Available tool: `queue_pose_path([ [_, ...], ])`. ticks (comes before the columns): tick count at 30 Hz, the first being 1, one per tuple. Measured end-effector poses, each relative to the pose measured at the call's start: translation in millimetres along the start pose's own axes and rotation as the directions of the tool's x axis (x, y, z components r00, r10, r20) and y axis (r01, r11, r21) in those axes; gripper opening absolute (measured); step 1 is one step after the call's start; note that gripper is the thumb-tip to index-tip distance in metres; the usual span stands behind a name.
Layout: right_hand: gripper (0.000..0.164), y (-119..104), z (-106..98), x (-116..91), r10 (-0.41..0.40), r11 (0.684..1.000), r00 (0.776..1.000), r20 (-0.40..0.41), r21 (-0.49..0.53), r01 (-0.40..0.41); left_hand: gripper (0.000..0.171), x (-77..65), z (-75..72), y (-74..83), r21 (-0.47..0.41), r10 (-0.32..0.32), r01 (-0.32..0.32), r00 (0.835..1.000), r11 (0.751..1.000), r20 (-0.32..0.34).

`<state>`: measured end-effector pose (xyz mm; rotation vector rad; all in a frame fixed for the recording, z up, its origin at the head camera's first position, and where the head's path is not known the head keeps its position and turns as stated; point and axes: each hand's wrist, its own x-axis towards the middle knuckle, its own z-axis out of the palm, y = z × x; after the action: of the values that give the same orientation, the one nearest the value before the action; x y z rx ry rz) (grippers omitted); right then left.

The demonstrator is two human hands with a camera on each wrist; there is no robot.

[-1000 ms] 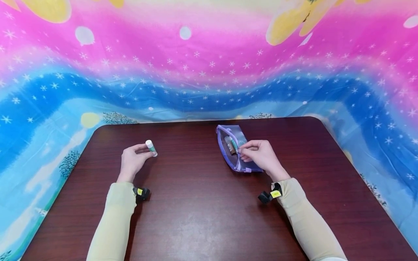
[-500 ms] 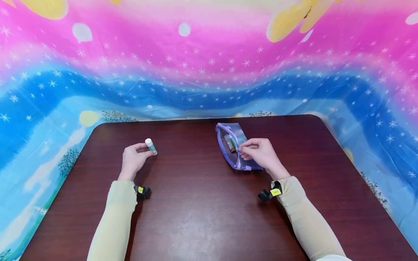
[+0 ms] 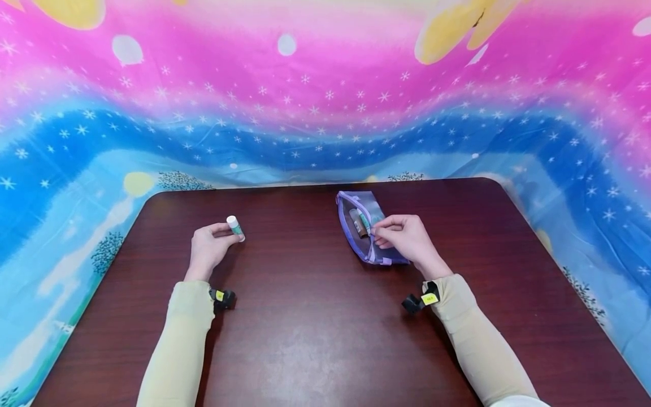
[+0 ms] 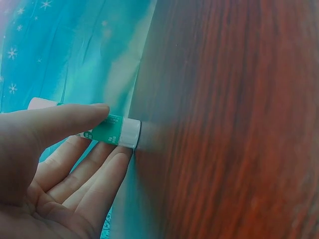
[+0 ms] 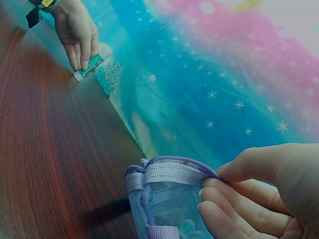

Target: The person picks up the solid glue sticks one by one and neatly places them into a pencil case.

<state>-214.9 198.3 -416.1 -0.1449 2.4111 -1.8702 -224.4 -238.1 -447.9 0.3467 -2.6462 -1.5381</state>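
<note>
In the head view my left hand (image 3: 207, 252) holds a glue stick (image 3: 236, 227) with a white cap and a green label. Thumb and fingers pinch it near its lower end, and it leans slightly over the table. The left wrist view shows the white end of the glue stick (image 4: 130, 133) right at the tabletop. To the right, my right hand (image 3: 407, 242) pinches the zip edge of a purple mesh pouch (image 5: 172, 174), whose mouth gapes. Inside the pouch lie a brown and clear tube (image 3: 359, 226) and a green-labelled stick (image 3: 364, 218), partly hidden.
A dark red-brown wooden table (image 3: 305, 316) lies under both hands. Behind and beside it hangs a pink and blue printed cloth (image 3: 320, 124). Each wrist wears a small black camera (image 3: 224, 299) on a strap.
</note>
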Motion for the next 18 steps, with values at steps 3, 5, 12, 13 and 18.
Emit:
queue_pose_path([
  [3,0.018,0.8,-0.7,0.4,0.004,1.000,1.000,-0.002,-0.006,-0.004,0.048,0.0,0.0,0.6,-0.003,0.000,0.000,1.000,1.000,0.002],
  [5,0.018,1.3,-0.9,0.6,0.005,1.000,1.000,-0.003,-0.010,-0.005,0.048,-0.2,0.2,1.1,-0.005,-0.001,0.001,1.000,1.000,0.003],
  [12,0.019,2.3,-1.8,1.1,0.002,1.000,1.000,-0.003,-0.016,-0.003,0.048,0.1,1.2,1.9,-0.001,0.000,0.000,1.000,1.000,0.003],
  [13,0.019,2.2,-1.8,0.9,0.003,1.000,1.000,-0.005,-0.016,-0.003,0.048,0.3,1.4,1.9,-0.001,0.001,-0.001,1.000,1.000,0.003],
  [18,0.022,2.0,-2.6,0.8,0.004,1.000,1.000,-0.001,-0.017,-0.004,0.048,0.8,2.7,1.7,-0.004,0.001,-0.001,1.000,1.000,0.010],
])
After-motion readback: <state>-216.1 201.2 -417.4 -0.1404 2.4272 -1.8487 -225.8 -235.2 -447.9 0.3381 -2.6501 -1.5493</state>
